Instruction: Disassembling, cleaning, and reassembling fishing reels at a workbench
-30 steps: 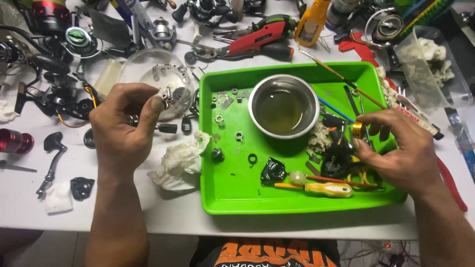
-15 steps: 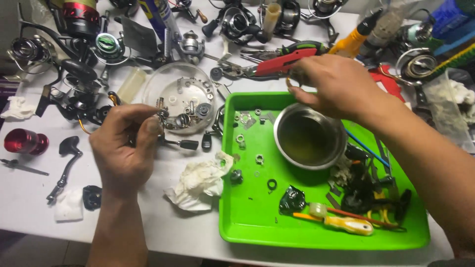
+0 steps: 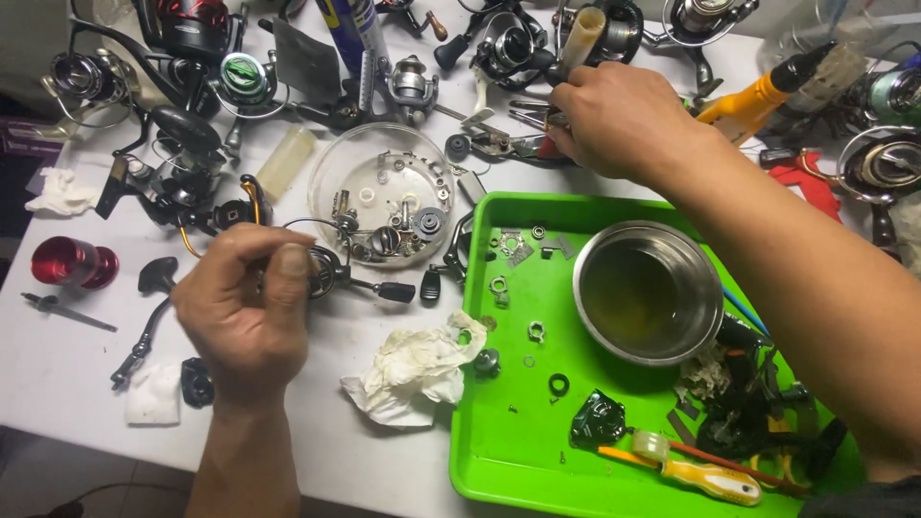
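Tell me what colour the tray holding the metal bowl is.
Bright green tray, seen clearly in the head view.

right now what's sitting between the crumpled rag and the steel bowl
In the head view, small loose parts lie on the green tray between the crumpled rag and the steel bowl: a dark round piece at the rag's edge, a small nut, and a black ring.

Bright, even overhead light, soft shadows, sharp focus, slight bending at the edges.
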